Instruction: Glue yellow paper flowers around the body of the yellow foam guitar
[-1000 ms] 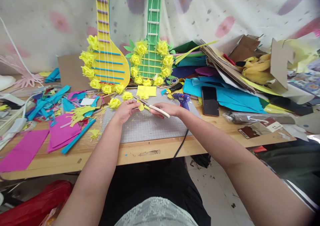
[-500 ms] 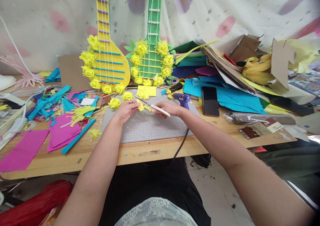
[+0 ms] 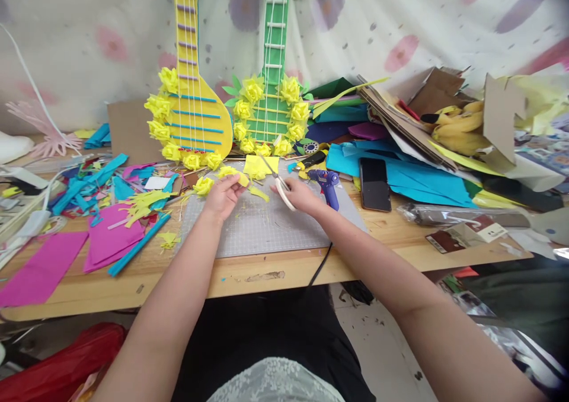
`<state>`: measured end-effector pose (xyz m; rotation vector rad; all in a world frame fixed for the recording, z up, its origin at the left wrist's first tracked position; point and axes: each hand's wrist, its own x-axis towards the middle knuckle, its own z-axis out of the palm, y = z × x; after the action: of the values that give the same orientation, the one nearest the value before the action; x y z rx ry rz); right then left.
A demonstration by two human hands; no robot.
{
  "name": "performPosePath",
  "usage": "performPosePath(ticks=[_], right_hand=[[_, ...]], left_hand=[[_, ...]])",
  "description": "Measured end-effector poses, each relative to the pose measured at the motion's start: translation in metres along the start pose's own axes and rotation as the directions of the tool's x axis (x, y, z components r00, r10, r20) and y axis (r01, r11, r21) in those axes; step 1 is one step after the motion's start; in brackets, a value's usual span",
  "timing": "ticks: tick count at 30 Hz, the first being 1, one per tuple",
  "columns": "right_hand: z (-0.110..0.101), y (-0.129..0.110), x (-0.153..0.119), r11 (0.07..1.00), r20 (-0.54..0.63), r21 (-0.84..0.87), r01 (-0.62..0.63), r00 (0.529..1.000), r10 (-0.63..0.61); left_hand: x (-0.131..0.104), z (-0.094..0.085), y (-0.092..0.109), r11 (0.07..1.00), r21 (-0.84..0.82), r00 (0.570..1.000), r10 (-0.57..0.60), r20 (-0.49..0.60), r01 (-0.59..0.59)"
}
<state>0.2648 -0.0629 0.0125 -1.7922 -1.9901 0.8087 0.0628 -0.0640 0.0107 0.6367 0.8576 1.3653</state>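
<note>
Above the grey cutting mat, my left hand pinches a small yellow paper piece. My right hand is closed on the white-handled scissors, whose blades point up and left, apart from the paper. A curved yellow strip lies on the mat between my hands. Just beyond are a yellow paper square and loose yellow paper flowers. The yellow paper guitar and the green one, both edged with yellow flowers, stand at the back.
Right of my right hand sit a blue glue gun and a black phone. Blue sheets and cardboard pile up at the right. Pink sheets and coloured scraps cover the left.
The scissors have moved away from the yellow paper and turned, blades now pointing more steeply up. A curved yellow strip now lies on the mat, apart from the piece in my left hand.
</note>
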Motion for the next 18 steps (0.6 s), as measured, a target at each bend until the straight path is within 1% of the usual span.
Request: performPosePath(ticks=[2, 4, 5, 6, 9, 11, 13, 16, 18], right_hand=[[0.006, 0.003, 0.006, 0.987, -0.106, 0.150, -0.061, 0.991, 0.078], [0.013, 0.004, 0.012, 0.962, -0.165, 0.254, -0.104, 0.975, 0.149], [0.016, 0.004, 0.015, 0.953, -0.184, 0.279, -0.116, 0.968, 0.171], [0.018, 0.004, 0.017, 0.950, -0.199, 0.289, -0.122, 0.962, 0.184], [0.019, 0.003, 0.019, 0.960, -0.239, 0.255, -0.114, 0.955, 0.177], [0.017, 0.002, 0.017, 0.973, -0.233, 0.203, -0.109, 0.960, 0.156], [0.013, 0.002, 0.014, 0.985, -0.208, 0.133, -0.113, 0.968, 0.140], [0.006, -0.001, 0.010, 0.989, -0.178, -0.011, -0.148, 0.974, 0.144], [0.001, -0.003, 0.009, 0.983, -0.148, -0.135, -0.126, 0.983, 0.106]], left_hand=[[-0.002, 0.012, -0.015, 0.995, -0.035, 0.993, -0.095, 0.073, 0.098], [-0.002, 0.025, -0.030, 0.980, -0.027, 0.972, -0.194, 0.130, 0.199], [0.000, 0.030, -0.036, 0.973, -0.030, 0.964, -0.224, 0.142, 0.230], [0.002, 0.034, -0.042, 0.968, -0.037, 0.960, -0.241, 0.140, 0.248], [0.009, 0.039, -0.047, 0.966, -0.062, 0.968, -0.250, 0.026, 0.251], [0.011, 0.033, -0.043, 0.972, -0.053, 0.970, -0.233, -0.066, 0.230], [0.011, 0.021, -0.032, 0.982, -0.028, 0.971, -0.189, -0.148, 0.187], [0.008, -0.001, -0.012, 0.995, 0.012, 0.954, -0.096, -0.283, 0.103], [0.006, -0.013, 0.001, 0.997, 0.042, 0.936, -0.047, -0.350, 0.066]])
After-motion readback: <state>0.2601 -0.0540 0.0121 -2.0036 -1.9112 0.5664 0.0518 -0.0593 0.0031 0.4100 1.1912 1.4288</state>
